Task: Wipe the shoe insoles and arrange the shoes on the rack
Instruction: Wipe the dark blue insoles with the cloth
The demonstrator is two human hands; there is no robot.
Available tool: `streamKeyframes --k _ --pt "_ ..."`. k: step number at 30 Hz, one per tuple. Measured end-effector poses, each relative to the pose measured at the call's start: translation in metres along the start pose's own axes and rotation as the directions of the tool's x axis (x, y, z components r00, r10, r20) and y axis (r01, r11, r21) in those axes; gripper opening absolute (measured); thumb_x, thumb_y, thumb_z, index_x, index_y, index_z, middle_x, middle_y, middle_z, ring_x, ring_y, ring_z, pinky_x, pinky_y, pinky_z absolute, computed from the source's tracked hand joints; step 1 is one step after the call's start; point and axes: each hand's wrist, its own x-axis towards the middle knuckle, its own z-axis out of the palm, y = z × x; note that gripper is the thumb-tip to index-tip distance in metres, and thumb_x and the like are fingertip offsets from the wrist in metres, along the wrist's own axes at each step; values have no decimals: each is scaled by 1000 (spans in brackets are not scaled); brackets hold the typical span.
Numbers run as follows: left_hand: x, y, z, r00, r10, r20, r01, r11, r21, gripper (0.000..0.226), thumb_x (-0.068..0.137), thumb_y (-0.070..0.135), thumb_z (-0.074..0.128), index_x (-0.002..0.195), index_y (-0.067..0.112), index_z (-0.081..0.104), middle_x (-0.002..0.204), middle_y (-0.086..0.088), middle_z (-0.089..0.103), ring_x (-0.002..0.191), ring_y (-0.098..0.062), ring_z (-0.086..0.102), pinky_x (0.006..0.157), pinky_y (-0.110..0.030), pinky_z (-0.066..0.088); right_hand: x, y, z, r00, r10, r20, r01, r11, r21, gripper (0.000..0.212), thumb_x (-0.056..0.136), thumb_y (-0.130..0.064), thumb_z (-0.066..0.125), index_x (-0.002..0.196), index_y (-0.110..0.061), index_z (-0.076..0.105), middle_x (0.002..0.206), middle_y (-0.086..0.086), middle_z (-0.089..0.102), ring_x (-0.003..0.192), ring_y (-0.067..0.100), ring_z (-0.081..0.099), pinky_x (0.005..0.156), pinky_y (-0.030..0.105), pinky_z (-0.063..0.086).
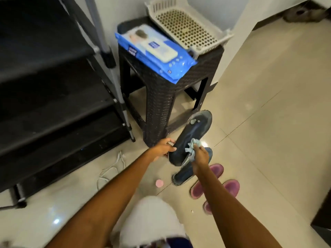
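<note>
My left hand point(163, 147) grips the heel side of a dark blue flip-flop point(194, 133), held sole-bed up above the floor. My right hand point(200, 155) pinches a crumpled light blue wipe point(192, 146) against the flip-flop's insole near the heel. The second dark blue flip-flop point(184, 176) lies on the floor just below, partly hidden by my right forearm. A pair of purple slippers point(231, 187) lies on the tiles to the right. The black shoe rack point(53, 104) stands at the left, its shelves bare.
A dark wicker stool point(161, 97) stands beside the rack, carrying a blue pack of wet wipes point(155, 51) and a white perforated basket point(188, 27). A white cord point(111, 169) and a small pink disc point(159, 183) lie on the floor.
</note>
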Motion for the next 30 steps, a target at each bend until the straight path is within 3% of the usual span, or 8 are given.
streamKeyframes --k 4,8,12,16,20,23,26,30 --pt "-84 62 2 994 88 63 -87 996 -18 14 97 27 51 104 16 55 87 1 58 73 -12 54 66 -25 48 -65 -56 -7 984 -175 36 176 984 -28 21 96 -13 52 112 -3 59 98 9 63 77 16 58 60 21 48" --pt "-164 119 9 982 188 -14 -188 974 -127 44 98 51 34 113 15 54 84 -1 54 71 -13 50 71 -29 46 -131 -104 -26 930 -332 159 348 933 -89 23 94 -15 55 114 -3 60 100 10 64 75 14 59 60 19 48" --pt "-245 152 27 951 294 -98 -310 903 -297 61 96 59 27 121 9 52 101 -7 59 90 -20 57 85 -36 47 -206 -151 -53 836 -469 284 505 860 -67 19 94 -11 54 111 -5 60 90 5 60 64 2 58 52 10 45" --pt "-316 162 50 872 455 -180 -471 684 -557 63 93 64 28 113 10 54 95 -8 62 85 -23 61 76 -36 49 -274 -187 -77 707 -575 412 643 765 -34 18 95 -7 51 110 -2 60 88 6 60 62 4 58 51 11 46" --pt "-367 168 62 767 597 -236 -579 484 -656 79 88 70 33 131 6 51 116 -15 62 108 -33 57 99 -45 44 -324 -203 -87 587 -605 538 731 682 -30 23 95 -10 52 115 -5 61 95 7 63 72 8 58 56 11 48" --pt "-400 176 64 687 666 -289 -627 343 -700 71 89 65 38 124 6 58 118 -18 64 109 -34 61 97 -45 47 -354 -201 -87 505 -583 637 782 620 -52 24 94 -8 53 115 -1 61 98 9 64 74 8 58 62 13 47" --pt "-419 179 56 650 688 -324 -640 264 -721 71 88 66 39 110 4 66 105 -18 69 93 -31 69 77 -42 58 -373 -202 -85 445 -558 700 830 550 -89 23 93 -9 54 112 0 63 96 9 65 75 7 59 66 14 48" --pt "-431 182 38 629 699 -339 -637 215 -740 81 83 73 39 110 2 69 112 -18 66 100 -29 65 89 -42 53 -381 -211 -88 383 -515 767 870 480 -113 19 92 -2 51 106 -1 65 90 5 64 72 3 58 65 8 47"
